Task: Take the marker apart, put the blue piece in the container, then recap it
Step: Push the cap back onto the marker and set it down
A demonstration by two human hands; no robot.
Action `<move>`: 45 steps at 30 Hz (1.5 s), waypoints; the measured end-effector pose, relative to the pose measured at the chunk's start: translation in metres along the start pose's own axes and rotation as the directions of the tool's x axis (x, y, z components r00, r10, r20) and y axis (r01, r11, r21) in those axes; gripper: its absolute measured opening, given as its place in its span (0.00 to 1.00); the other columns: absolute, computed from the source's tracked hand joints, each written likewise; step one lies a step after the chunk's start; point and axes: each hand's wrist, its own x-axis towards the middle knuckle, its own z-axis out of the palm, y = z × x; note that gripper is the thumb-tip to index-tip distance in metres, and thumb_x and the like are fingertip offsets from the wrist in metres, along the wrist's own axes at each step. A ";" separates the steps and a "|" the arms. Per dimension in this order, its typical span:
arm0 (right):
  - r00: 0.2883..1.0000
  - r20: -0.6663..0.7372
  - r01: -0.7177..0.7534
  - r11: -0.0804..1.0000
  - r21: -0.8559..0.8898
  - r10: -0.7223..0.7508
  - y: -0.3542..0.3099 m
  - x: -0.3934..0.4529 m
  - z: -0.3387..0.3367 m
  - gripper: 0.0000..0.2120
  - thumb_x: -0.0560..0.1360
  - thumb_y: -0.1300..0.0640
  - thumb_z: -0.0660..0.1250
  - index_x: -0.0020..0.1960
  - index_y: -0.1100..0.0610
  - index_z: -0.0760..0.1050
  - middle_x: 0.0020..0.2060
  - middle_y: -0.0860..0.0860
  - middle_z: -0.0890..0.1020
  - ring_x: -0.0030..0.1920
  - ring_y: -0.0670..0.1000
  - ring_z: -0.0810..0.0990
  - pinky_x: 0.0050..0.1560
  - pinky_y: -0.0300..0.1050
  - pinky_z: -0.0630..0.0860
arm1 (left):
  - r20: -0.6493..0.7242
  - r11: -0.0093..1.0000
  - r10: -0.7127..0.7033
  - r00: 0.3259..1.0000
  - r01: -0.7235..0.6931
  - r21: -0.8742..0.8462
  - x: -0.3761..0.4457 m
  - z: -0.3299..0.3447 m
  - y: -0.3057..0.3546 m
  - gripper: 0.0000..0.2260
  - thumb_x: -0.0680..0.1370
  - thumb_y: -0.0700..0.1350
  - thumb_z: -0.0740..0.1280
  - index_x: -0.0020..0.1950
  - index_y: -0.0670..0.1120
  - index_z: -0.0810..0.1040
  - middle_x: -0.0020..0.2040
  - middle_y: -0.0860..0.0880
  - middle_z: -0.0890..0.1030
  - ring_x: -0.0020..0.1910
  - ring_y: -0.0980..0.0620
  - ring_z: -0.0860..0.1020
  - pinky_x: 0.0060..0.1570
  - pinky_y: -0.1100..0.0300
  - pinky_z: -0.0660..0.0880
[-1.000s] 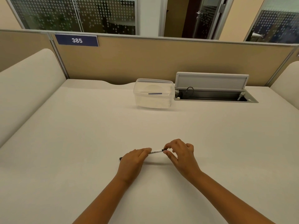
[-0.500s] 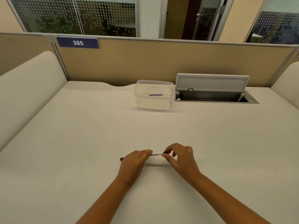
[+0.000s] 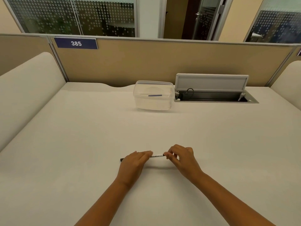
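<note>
A white marker with black ends lies level just above the white table, held between both hands. My left hand covers its left part, with the black tip poking out at the far left. My right hand pinches the black right end with fingertips. Far back stands a clear plastic container with a thin blue piece lying inside it.
A grey cable hatch stands open right of the container, its slot sunk into the white table. A tan partition with a "385" sign closes the back. Padded side panels rise left and right.
Both hands and the marker stay in nearly the same spot. The fingers of my right hand have shifted slightly on the marker's right end.
</note>
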 end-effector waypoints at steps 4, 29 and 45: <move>1.000 0.015 -0.024 0.999 -0.022 0.024 -0.001 -0.005 0.002 0.18 0.73 0.34 0.51 0.43 0.46 0.72 0.40 0.41 0.76 0.38 0.43 0.74 0.53 0.39 0.60 | -0.025 1.000 -0.024 0.999 0.024 0.017 -0.001 0.003 -0.001 0.20 0.59 0.32 0.78 0.48 0.45 0.83 0.44 0.51 0.85 0.37 0.50 0.82 0.41 0.55 0.79; 0.998 -0.036 0.053 0.992 -0.116 -0.057 0.006 -0.011 0.005 0.05 0.76 0.47 0.63 0.46 0.47 0.76 0.41 0.40 0.76 0.40 0.41 0.74 0.51 0.42 0.59 | 0.040 0.997 -0.057 0.998 0.055 0.050 -0.003 0.008 -0.003 0.18 0.61 0.36 0.79 0.48 0.45 0.83 0.40 0.49 0.84 0.38 0.50 0.83 0.29 0.62 0.78; 1.000 -0.028 -0.001 0.999 -0.045 0.000 0.006 -0.009 0.011 0.09 0.79 0.48 0.56 0.46 0.48 0.73 0.39 0.44 0.77 0.41 0.41 0.73 0.55 0.43 0.56 | 0.019 0.997 -0.034 0.999 0.033 0.075 -0.001 0.004 0.002 0.19 0.57 0.39 0.81 0.45 0.48 0.84 0.41 0.53 0.85 0.41 0.52 0.84 0.28 0.65 0.75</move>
